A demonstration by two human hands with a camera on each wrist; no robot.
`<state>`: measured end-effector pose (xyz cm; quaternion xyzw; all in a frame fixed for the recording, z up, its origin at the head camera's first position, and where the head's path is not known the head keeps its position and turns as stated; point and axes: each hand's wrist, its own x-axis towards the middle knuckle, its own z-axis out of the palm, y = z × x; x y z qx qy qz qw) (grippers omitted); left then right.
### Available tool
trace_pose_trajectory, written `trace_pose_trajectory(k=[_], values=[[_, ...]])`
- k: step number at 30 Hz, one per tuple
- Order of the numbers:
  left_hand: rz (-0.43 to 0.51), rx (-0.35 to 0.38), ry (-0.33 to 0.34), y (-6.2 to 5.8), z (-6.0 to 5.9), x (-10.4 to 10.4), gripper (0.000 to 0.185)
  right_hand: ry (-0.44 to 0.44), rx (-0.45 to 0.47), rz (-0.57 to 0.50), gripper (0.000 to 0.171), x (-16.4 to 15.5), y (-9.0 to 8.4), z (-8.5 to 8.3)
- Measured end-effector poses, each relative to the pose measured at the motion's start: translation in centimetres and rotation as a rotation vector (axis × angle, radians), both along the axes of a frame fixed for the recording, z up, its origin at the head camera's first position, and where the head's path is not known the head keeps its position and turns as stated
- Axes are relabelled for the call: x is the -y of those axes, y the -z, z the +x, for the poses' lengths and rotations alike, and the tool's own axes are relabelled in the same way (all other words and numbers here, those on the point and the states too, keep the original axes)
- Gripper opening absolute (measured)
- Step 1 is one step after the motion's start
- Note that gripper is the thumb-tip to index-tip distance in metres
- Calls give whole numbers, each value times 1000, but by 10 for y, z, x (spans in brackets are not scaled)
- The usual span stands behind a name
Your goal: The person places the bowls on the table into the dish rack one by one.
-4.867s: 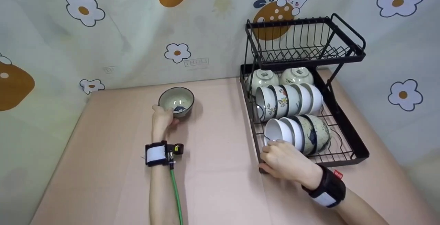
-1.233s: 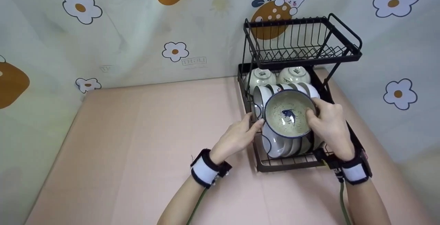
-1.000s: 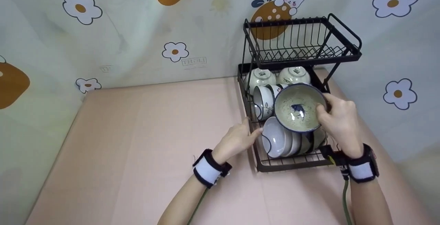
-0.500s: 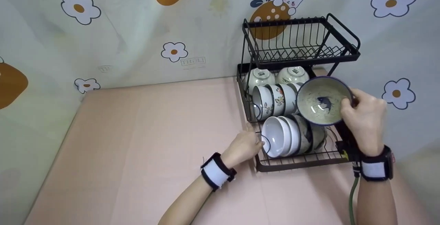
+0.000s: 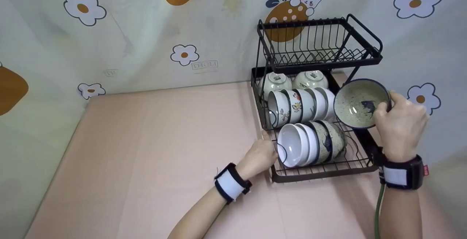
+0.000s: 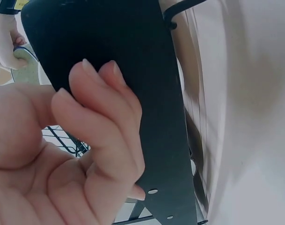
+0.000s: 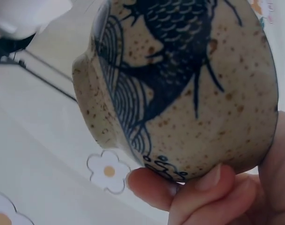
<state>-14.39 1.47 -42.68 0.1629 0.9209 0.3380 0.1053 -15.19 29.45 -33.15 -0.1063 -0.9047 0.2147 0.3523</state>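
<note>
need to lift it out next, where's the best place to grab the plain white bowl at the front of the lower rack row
Take the plain white ceramic bowl by its upper rim, coming from above and from the left. It stands on edge with its open mouth facing left and its back nested against the next bowl, so only the rim is free: thumb inside, fingers over the outer wall.

Rack [image 6: 109, 70] blurred, fills left wrist view; bowls hidden
</note>
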Motion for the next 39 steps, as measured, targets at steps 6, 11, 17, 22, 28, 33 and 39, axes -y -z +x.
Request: trace_pose_trajectory(k=[6,11,17,22,28,33,39], values=[[-7,-9,11,0,0,-1,72,41,36,36,32,-5,0,-1],[-53,-5,-5,-2,0,-1,73,1,50,131,30,-11,7,-3],[-42,19,-10,-2,-1,-3,76,-75,-51,360,18,-16,23,-8],[-41,21,-14,0,-1,-3,78,-125,25,517,9,-14,31,-12],[-13,49,-30,0,-2,-4,79,-176,134,582,13,-7,40,-12],[-11,43,-35,0,-1,-3,78,-221,161,588,21,-3,51,-13],[-57,-1,-32,1,-1,-3,77,-253,219,588,23,-1,57,-14]])
